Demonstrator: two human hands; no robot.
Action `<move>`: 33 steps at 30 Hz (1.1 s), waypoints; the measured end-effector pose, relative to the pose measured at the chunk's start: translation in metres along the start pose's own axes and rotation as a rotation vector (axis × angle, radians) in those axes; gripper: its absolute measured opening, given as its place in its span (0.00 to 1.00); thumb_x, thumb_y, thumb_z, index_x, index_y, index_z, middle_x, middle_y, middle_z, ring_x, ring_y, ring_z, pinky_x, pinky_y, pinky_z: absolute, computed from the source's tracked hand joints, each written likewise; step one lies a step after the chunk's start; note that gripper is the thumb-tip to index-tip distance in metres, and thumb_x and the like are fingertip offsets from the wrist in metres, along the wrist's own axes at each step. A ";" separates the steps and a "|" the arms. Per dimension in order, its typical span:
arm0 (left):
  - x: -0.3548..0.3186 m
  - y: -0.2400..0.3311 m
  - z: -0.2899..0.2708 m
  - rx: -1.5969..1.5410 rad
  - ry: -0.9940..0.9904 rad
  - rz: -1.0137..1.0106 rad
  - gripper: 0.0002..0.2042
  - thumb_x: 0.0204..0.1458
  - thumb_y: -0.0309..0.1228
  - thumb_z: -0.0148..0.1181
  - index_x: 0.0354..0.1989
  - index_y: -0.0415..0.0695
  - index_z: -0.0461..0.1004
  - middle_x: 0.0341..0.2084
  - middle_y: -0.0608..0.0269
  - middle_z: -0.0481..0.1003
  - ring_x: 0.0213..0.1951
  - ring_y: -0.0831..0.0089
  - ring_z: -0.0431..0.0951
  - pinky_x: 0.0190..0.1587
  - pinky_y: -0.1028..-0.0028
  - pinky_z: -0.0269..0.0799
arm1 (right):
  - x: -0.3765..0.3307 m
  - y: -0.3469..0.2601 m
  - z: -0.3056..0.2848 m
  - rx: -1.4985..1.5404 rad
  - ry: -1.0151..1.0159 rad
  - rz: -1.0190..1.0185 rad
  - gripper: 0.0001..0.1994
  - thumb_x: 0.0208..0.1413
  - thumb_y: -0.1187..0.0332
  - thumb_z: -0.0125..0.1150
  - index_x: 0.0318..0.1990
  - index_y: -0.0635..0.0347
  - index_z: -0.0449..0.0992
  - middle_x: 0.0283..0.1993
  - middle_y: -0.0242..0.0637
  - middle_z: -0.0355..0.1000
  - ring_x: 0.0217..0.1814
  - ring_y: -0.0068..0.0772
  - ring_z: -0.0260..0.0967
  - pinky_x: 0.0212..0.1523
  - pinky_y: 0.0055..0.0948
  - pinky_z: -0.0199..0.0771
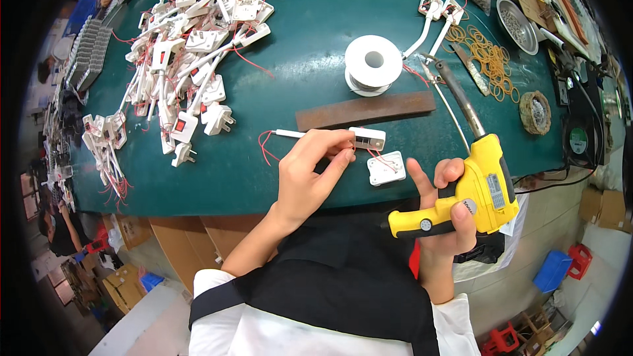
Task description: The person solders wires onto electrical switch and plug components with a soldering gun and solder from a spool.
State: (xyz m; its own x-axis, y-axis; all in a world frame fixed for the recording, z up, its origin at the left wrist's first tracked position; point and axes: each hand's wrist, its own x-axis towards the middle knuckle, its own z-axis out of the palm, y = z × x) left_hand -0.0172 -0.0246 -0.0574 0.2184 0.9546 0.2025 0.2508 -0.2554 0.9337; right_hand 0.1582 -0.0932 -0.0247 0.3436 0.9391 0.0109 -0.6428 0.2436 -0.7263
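Observation:
My left hand pinches a white plug part with a white cable and thin red wires, resting it on the green table. My right hand grips the handle of a yellow soldering gun; its long dark tip points up toward a spool of solder wire. A small white plug cover lies between my two hands, near the table's front edge.
A rusty metal bar lies beyond my hands. A big heap of white plug parts with red wires fills the left side. Rubber bands, a metal bowl, a tip-cleaner pad and a small fan sit at the right.

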 end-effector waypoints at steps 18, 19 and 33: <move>-0.001 -0.004 0.008 -0.238 0.085 -0.149 0.05 0.47 0.19 0.61 0.32 0.35 0.73 0.39 0.58 0.71 0.34 0.72 0.78 0.38 0.75 0.75 | 0.005 0.026 -0.005 -0.078 -0.194 -0.201 0.45 0.42 0.65 0.56 0.70 0.50 0.39 0.41 0.33 0.61 0.47 0.33 0.58 0.62 0.76 0.37; 0.001 0.001 0.008 -0.145 0.067 -0.092 0.04 0.47 0.19 0.61 0.31 0.35 0.73 0.39 0.58 0.71 0.34 0.72 0.77 0.38 0.75 0.75 | 0.011 0.021 -0.005 -0.084 -0.227 -0.200 0.43 0.42 0.65 0.56 0.68 0.52 0.43 0.40 0.32 0.60 0.46 0.32 0.58 0.62 0.77 0.35; -0.007 -0.001 0.018 -0.082 0.134 -0.020 0.05 0.44 0.21 0.61 0.30 0.38 0.74 0.41 0.56 0.73 0.35 0.65 0.78 0.38 0.72 0.74 | 0.048 0.028 -0.019 -0.019 -0.404 -0.038 0.37 0.43 0.67 0.54 0.65 0.53 0.49 0.43 0.34 0.63 0.55 0.36 0.57 0.60 0.82 0.36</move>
State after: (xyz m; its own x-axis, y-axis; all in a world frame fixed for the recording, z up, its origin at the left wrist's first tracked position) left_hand -0.0021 -0.0339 -0.0647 0.0853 0.9728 0.2155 0.1744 -0.2275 0.9580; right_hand 0.1694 -0.0460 -0.0573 0.0677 0.9502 0.3041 -0.6206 0.2788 -0.7329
